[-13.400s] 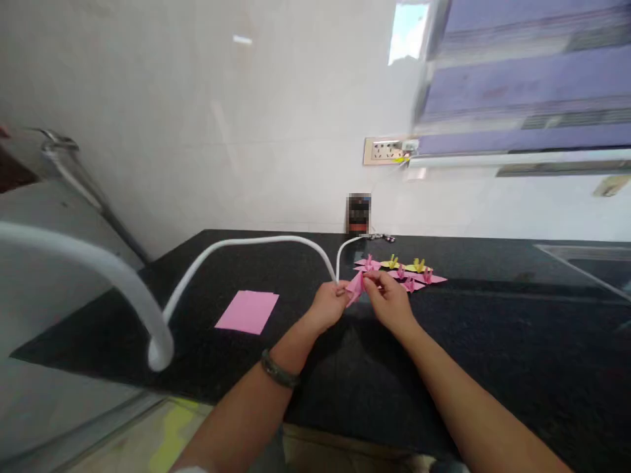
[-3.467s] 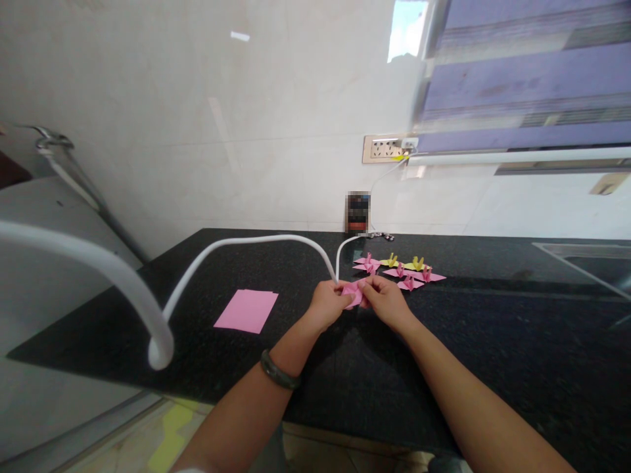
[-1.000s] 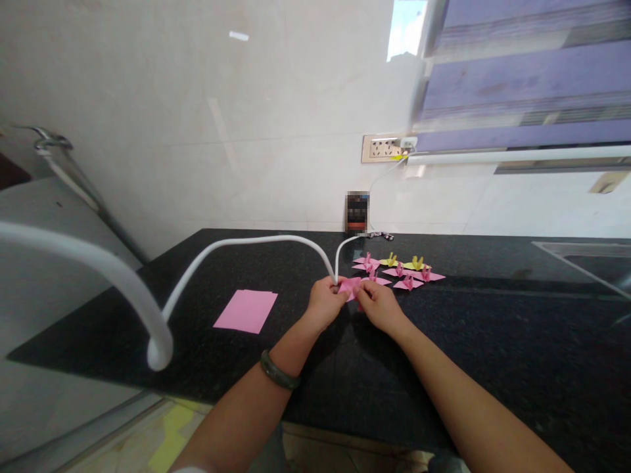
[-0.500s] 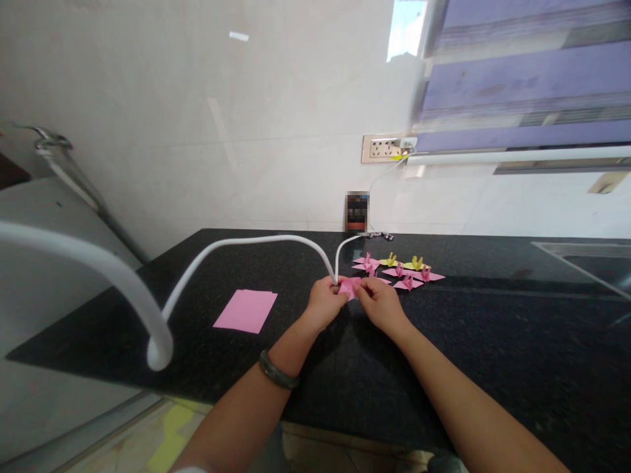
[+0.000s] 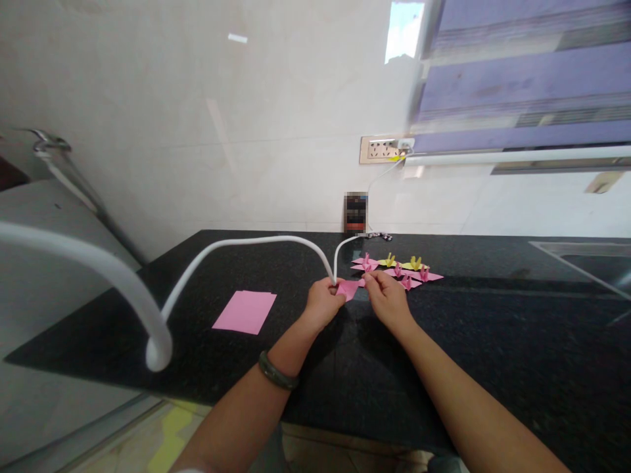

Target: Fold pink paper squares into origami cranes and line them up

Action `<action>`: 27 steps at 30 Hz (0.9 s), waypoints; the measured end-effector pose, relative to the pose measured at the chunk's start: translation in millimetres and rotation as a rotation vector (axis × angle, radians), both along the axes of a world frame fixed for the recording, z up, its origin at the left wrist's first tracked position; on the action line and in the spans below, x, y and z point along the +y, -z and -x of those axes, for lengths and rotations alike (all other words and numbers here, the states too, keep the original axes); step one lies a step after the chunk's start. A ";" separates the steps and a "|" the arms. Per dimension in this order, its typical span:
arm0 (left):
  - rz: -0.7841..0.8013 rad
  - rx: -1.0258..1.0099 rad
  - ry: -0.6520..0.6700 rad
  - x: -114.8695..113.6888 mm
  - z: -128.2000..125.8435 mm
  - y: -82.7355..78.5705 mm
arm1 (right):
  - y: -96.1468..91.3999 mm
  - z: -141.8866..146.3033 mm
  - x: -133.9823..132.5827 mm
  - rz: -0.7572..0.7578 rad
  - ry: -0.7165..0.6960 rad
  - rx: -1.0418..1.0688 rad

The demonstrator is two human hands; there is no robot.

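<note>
A folded piece of pink origami paper (image 5: 347, 290) is held between my two hands, low over the dark counter. My left hand (image 5: 323, 303) grips its left part, thumb in front. At its right end, the fingertips of my right hand (image 5: 389, 299) pinch a narrow tip. Just behind my right hand stand several folded paper cranes, among them a pink crane (image 5: 425, 274) and a yellow crane (image 5: 415, 263); my hand partly covers the nearest ones. A stack of pink square paper (image 5: 244, 312) lies to the left of my left hand.
A white bendy stand (image 5: 256, 241) arches over the black counter (image 5: 207, 368) and crosses in front of my left hand. A blurred dark phone-like device (image 5: 355, 211) leans on the wall below a socket (image 5: 384, 150). At the right is a sink edge (image 5: 582, 266).
My right hand has moved slightly right, away from the left, drawing out a narrow pink tip. My left hand stays nearly in place.
</note>
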State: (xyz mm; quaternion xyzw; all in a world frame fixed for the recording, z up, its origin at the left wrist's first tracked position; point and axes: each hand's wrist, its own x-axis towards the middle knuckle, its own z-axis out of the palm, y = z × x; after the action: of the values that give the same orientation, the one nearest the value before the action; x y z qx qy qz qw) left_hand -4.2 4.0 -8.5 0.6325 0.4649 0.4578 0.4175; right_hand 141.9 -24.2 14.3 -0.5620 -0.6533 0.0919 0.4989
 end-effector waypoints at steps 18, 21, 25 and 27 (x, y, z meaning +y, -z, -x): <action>0.172 -0.260 -0.014 -10.0 -8.0 -14.4 | 11.1 6.3 3.2 0.091 -0.173 -0.076; 0.228 -0.282 0.001 -11.4 -8.7 -16.0 | 11.6 4.6 3.2 0.102 -0.174 -0.087; 0.219 -0.269 0.015 -11.4 -6.9 -18.2 | 8.1 1.1 3.3 0.046 -0.214 -0.135; 0.197 -0.253 0.028 -10.8 -5.3 -18.7 | 6.9 -0.2 3.9 0.036 -0.234 -0.166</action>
State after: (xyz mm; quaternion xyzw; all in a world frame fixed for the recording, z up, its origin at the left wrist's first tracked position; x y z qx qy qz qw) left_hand 1.1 -6.8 10.2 0.5322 0.4425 0.4800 0.5390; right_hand 142.1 -20.3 7.4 -0.4965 -0.7516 0.1144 0.4188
